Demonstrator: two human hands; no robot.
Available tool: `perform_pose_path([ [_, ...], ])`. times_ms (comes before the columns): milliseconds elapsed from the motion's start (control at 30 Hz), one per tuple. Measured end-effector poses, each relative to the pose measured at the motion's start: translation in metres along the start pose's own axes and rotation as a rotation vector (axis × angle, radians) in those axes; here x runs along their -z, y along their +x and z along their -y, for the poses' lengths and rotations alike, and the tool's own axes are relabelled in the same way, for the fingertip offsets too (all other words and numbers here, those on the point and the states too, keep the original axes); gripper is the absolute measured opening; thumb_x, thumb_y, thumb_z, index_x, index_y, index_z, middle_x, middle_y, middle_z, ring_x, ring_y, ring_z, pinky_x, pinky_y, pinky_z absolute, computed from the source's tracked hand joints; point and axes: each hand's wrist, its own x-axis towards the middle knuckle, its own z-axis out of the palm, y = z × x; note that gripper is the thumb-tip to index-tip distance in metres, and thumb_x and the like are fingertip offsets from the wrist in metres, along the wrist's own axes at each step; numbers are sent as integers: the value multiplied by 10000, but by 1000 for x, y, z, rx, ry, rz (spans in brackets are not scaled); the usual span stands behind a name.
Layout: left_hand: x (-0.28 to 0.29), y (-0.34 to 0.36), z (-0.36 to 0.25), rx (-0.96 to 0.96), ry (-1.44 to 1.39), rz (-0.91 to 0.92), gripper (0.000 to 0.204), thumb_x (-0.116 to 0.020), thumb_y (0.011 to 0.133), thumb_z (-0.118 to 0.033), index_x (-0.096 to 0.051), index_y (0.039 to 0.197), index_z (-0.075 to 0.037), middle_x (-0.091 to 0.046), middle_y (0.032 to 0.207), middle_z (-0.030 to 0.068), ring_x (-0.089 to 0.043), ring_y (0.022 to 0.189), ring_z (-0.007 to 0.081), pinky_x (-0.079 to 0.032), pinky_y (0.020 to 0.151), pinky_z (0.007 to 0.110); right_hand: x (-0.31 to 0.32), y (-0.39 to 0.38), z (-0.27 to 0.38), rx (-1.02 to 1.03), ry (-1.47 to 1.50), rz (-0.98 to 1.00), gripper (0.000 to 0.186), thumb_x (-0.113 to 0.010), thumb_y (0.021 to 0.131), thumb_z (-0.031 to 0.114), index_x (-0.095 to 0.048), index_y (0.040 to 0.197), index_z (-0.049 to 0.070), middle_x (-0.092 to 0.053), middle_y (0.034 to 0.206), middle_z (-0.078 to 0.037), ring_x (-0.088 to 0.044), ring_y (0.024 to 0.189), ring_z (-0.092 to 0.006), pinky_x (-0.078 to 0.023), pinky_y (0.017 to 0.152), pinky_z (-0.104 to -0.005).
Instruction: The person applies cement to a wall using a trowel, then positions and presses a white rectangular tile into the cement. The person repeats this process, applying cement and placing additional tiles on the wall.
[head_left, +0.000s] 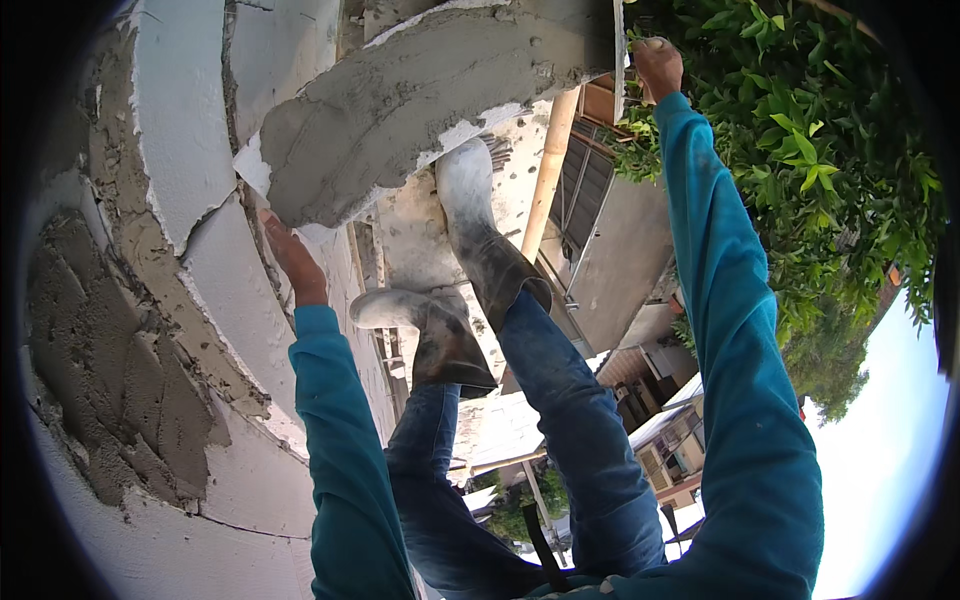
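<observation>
A long white block [450, 85], its facing side thickly coated in wet grey mortar, is held up in front of me. Bare white shows along its ragged edges. At its lower left corner, the fingers of my left hand [292, 258] grip the end, partly hidden by the block. My right hand [659, 68] is closed at the opposite end, against a thin pale edge; its fingertips are mostly hidden, and a small blue bit shows there. Left of my left hand is a wall of white blocks [185, 100] with mortar in the joints.
A broad patch of grey mortar [110, 350] covers part of the wall at left. My boots [470, 210] stand on a spattered pale platform [410, 245]. A wooden pole [552, 170] rises beside it. Leafy branches [800, 140] crowd my right arm; buildings [660, 450] lie below.
</observation>
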Motion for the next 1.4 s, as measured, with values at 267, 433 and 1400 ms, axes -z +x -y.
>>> perform_pose_path([
  [267,-7,34,30,53,-374,145,876,-252,989,-700,-100,1592,-83,-137,1652,83,-138,1514,242,-82,1233,393,-27,-69,33,76,308,249,173,-686,845,162,-649,879,-3,-605,621,-45,-545,456,-142,-437,409,-326],
  [433,-8,39,38,-50,-400,139,712,-361,1032,-567,-266,1551,-89,-302,1584,63,-320,1437,230,-242,1202,407,-44,-121,80,17,224,241,334,-696,765,262,-685,899,-44,-694,716,-144,-667,586,-235,-548,580,-383],
  [1400,20,-28,103,480,-952,265,547,-389,1045,-458,-421,1452,-95,-435,1499,96,-413,1366,315,-318,1135,484,-107,-408,164,381,175,734,201,-674,764,170,-630,865,2,-647,724,-214,-650,712,-403,-510,668,-469],
])
